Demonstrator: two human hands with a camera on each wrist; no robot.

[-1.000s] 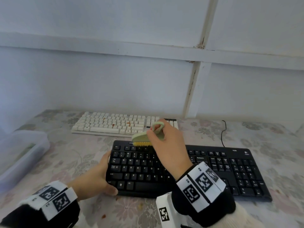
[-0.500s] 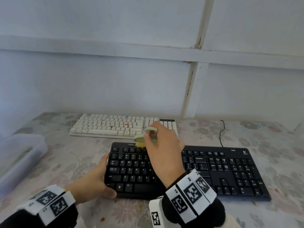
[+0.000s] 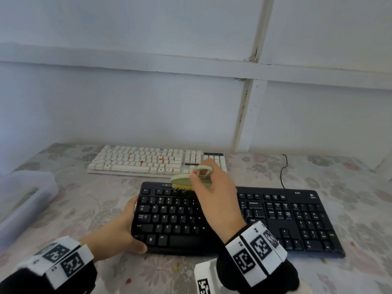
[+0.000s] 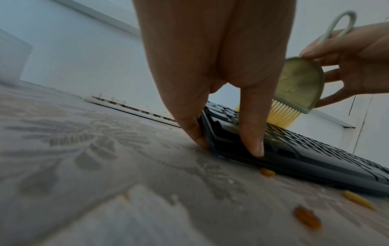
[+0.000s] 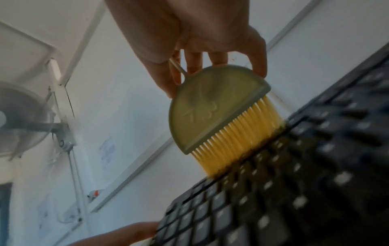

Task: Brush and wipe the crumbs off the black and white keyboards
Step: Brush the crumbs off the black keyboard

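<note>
Head view: right hand (image 3: pixel 214 194) pinches a green brush (image 3: pixel 186 181), yellow bristles on the top key row of the black keyboard (image 3: pixel 297 221); left hand (image 3: pixel 118 232) grips its near-left corner; white keyboard (image 3: pixel 148 161), crumb-specked, lies beyond the right hand.
Left wrist view: thumb and fingers (image 4: pixel 251 133) clamp the keyboard edge against the bench (image 4: pixel 84 166); crumbs (image 4: pixel 307 218) lie nearby.
Right wrist view: fingertips (image 5: pixel 257 66) hold the brush head, tilted. Best practice, in my judgement: short light strokes along the rows, corner held steady
</note>
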